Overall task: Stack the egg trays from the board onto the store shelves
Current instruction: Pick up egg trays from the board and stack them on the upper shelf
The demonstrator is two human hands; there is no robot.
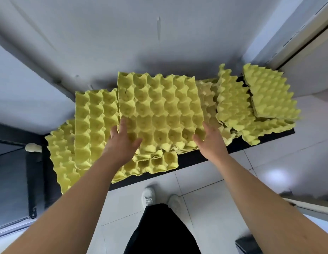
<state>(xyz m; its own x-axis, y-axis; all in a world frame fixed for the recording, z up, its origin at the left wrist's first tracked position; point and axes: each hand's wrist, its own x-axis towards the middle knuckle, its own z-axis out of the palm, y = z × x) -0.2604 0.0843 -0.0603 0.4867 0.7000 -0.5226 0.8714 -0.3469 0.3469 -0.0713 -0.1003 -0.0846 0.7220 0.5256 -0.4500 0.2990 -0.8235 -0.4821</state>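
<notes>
So, the top yellow moulded-pulp egg tray (159, 110), lying on the pile (86, 125) on the black board (192, 156), was touched at its near corners by left hand (123, 143) and right hand (210, 142), fingers spread straight, so pickup was judged underway and a firmer grip and lift needed next.
</notes>
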